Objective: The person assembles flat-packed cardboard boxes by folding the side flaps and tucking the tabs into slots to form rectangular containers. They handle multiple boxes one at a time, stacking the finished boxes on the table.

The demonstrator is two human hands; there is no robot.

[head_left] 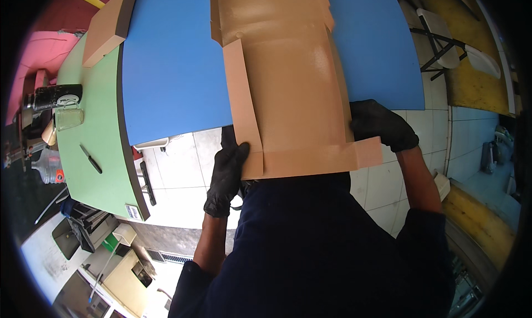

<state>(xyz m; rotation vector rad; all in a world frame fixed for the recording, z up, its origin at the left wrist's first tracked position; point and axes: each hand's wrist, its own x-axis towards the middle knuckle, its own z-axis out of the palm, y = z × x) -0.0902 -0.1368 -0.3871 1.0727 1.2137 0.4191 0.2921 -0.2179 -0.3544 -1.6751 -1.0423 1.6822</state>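
White floor tiles (183, 168) are showing beneath a blue table (172, 68), which is butting against a green table (94, 135) on the person's left. A flat, unfolded brown cardboard box (288, 90) is lying lengthwise on the blue table, its near end overhanging the table edge toward the person's body. The left hand (226, 176), in a black glove, is gripping the near left corner of the cardboard, thumb pressing on top — the fingers are curling underneath. The right hand (382, 124), also gloved in black, is closing on the right edge just above the side flap. On the green table a black pen (90, 159), a glass jar (68, 117) and a dark bottle (52, 96) are lying well apart from the cardboard — another folded carton (110, 24) is resting at the far corner.
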